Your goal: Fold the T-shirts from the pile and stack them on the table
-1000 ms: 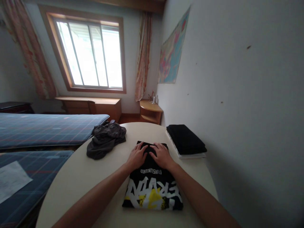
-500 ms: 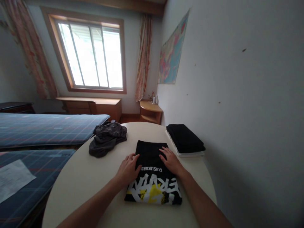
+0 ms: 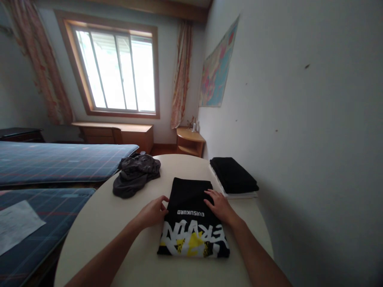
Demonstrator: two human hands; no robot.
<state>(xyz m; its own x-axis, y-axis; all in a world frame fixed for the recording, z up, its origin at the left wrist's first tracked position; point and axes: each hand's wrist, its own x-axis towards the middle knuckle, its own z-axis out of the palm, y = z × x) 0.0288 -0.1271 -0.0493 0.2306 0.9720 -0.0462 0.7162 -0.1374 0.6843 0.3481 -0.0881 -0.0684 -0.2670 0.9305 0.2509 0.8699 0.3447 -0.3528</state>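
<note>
Neatly folded black shirt (image 3: 191,217), white-yellow graphic print

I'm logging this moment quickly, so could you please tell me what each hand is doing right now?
Left hand: open, fingertips at the left edge of the folded black T-shirt.
Right hand: open, resting flat on the T-shirt's right side.

A round cream table (image 3: 98,223) stood against the wall. On it lay a folded black printed shirt (image 3: 191,223), a crumpled grey garment (image 3: 134,175) and a stack of folded black clothes (image 3: 233,175).
</note>
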